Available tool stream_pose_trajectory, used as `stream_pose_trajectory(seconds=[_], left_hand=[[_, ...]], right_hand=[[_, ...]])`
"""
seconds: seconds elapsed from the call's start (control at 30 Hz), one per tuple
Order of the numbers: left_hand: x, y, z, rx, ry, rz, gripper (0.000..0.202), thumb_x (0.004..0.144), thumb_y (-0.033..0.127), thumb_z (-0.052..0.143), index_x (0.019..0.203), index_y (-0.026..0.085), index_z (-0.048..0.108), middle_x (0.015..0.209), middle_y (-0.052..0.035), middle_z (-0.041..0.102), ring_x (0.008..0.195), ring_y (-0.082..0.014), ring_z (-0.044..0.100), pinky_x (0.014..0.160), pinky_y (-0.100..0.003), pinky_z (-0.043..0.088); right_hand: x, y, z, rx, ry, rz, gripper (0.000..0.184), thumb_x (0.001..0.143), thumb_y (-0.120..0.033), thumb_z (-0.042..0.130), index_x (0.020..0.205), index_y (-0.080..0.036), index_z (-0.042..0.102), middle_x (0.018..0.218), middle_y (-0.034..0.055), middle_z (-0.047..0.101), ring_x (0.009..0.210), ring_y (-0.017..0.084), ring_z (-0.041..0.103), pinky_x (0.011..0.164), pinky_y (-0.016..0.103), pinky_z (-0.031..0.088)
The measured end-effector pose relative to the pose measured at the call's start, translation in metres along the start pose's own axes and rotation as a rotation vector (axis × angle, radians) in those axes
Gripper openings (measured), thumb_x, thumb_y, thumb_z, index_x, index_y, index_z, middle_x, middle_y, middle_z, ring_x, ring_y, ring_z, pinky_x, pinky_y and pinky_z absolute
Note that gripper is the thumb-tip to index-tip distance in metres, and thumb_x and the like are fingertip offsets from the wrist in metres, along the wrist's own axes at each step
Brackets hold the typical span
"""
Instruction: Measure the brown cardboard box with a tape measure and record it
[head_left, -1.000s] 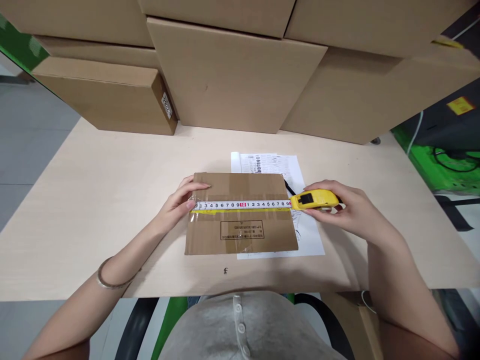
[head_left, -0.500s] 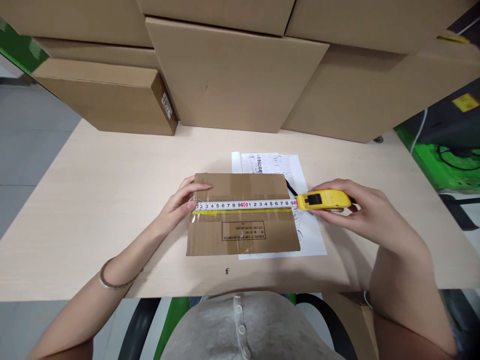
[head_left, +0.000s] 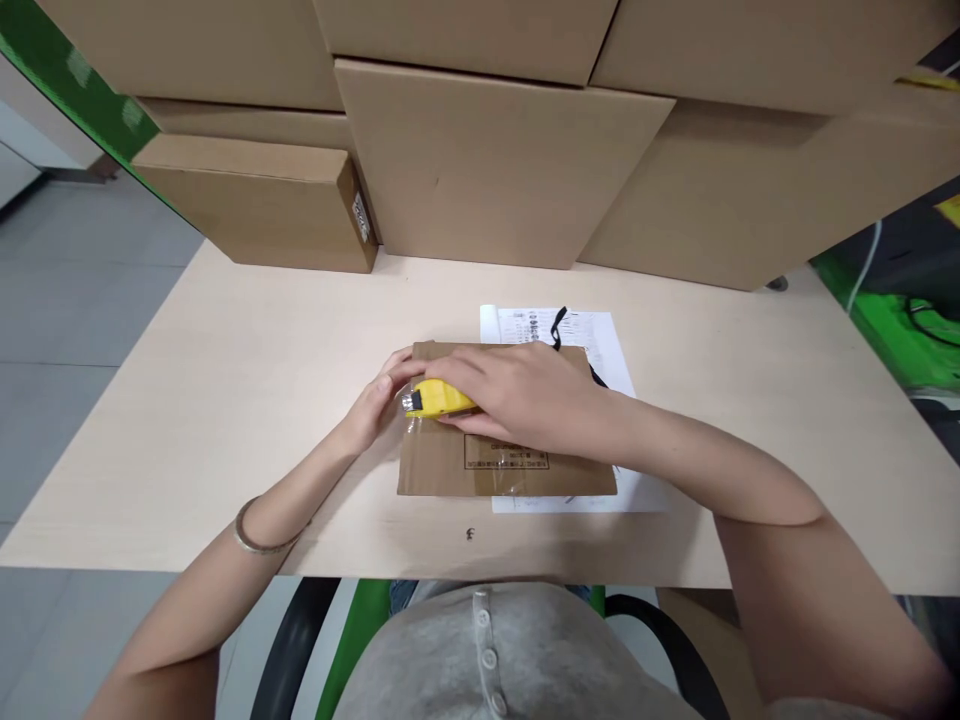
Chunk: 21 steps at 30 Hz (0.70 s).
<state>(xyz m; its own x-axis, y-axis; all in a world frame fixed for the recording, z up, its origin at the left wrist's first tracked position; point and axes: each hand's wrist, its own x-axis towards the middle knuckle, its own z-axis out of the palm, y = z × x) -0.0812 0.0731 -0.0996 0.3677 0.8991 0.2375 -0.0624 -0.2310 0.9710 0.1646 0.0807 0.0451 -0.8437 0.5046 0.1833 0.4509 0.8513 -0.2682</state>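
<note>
A small brown cardboard box (head_left: 540, 482) lies flat in front of me, with clear tape and a black-framed printed label on its top. My right hand (head_left: 529, 400) is wrapped round a yellow tape measure (head_left: 441, 398) over the left part of the box. The metal end of the blade shows at the tape measure's left tip, and its black strap (head_left: 559, 327) sticks out behind my hand. At the box's left edge, my left hand (head_left: 375, 405) grips the side, its fingertips close to the tape measure.
White printed sheets (head_left: 637, 490) lie partly under the box on the pale wooden table (head_left: 247, 420). Large cardboard boxes (head_left: 502, 165) form a wall along the back, with a smaller closed box (head_left: 255, 210) at the back left. Cables and green surfaces are at the right.
The blade stretched across the box has gone back into the tape measure. My right hand has carried it left, from the box's right edge to near my left hand.
</note>
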Motion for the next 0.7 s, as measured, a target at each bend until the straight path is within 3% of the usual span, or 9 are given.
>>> stream_pose_trajectory(seconds=[0.1,0.23,0.33,0.4,0.47,0.57,0.7], left_hand=[[0.0,-0.005,0.004,-0.116,0.005,-0.018,0.061,0.103,0.067,0.029,0.144,0.031,0.057,0.153,-0.0084,0.055,0.145,-0.0308,0.05,0.123,-0.052,0.038],[0.001,-0.003,0.0,-0.042,-0.022,-0.032,0.069,0.104,0.069,0.02,0.15,0.029,0.052,0.156,-0.0099,0.053,0.149,-0.0331,0.045,0.125,-0.058,0.033],[0.001,0.019,-0.006,0.217,-0.075,0.028,0.071,0.104,0.067,0.014,0.146,0.031,0.059,0.164,-0.0067,0.044,0.159,-0.0347,0.027,0.131,-0.062,0.016],[0.0,0.047,-0.005,0.454,-0.079,0.087,0.056,0.106,0.059,0.029,0.145,0.033,0.06,0.169,-0.0032,0.035,0.162,-0.0357,0.016,0.132,-0.063,0.011],[-0.002,0.08,0.007,0.657,-0.033,0.166,0.042,0.105,0.044,0.05,0.145,0.036,0.058,0.17,-0.0011,0.033,0.163,-0.0349,0.015,0.132,-0.064,0.015],[-0.007,0.121,0.04,0.816,-0.165,0.354,0.049,0.1,0.036,0.062,0.147,0.032,0.052,0.164,-0.007,0.042,0.16,-0.0324,0.025,0.13,-0.058,0.029],[-0.01,0.135,0.088,0.955,-0.398,0.471,0.045,0.103,0.037,0.057,0.139,0.011,0.053,0.15,-0.022,0.056,0.15,-0.0347,0.045,0.116,-0.052,0.051]], right_hand=[[0.014,-0.005,0.002,-0.013,-0.038,-0.038,0.036,0.099,-0.028,0.065,0.133,-0.018,0.06,0.13,0.0099,0.073,0.108,0.024,0.071,0.069,0.031,0.047],[0.008,0.0,-0.006,0.098,-0.016,-0.002,0.034,0.1,-0.032,0.064,0.132,-0.023,0.061,0.131,0.004,0.073,0.108,0.022,0.071,0.072,0.031,0.046],[-0.018,0.011,-0.025,0.229,0.015,0.059,0.032,0.097,-0.037,0.065,0.128,-0.029,0.062,0.124,0.001,0.076,0.101,0.021,0.072,0.074,0.03,0.046],[-0.042,0.019,-0.041,0.322,-0.014,0.045,0.027,0.095,-0.032,0.066,0.121,-0.029,0.064,0.122,0.0014,0.075,0.102,0.021,0.071,0.08,0.032,0.048],[-0.066,0.022,-0.056,0.378,-0.074,0.002,0.022,0.094,-0.024,0.065,0.115,-0.029,0.065,0.122,0.0017,0.074,0.106,0.02,0.068,0.086,0.033,0.049],[-0.091,0.02,-0.069,0.377,-0.18,-0.019,0.022,0.092,-0.017,0.063,0.11,-0.028,0.067,0.119,0.0024,0.073,0.103,0.02,0.066,0.087,0.034,0.05],[-0.1,0.011,-0.069,0.383,-0.325,0.011,0.025,0.088,-0.01,0.06,0.106,-0.025,0.068,0.115,0.0039,0.072,0.099,0.021,0.06,0.085,0.036,0.047]])
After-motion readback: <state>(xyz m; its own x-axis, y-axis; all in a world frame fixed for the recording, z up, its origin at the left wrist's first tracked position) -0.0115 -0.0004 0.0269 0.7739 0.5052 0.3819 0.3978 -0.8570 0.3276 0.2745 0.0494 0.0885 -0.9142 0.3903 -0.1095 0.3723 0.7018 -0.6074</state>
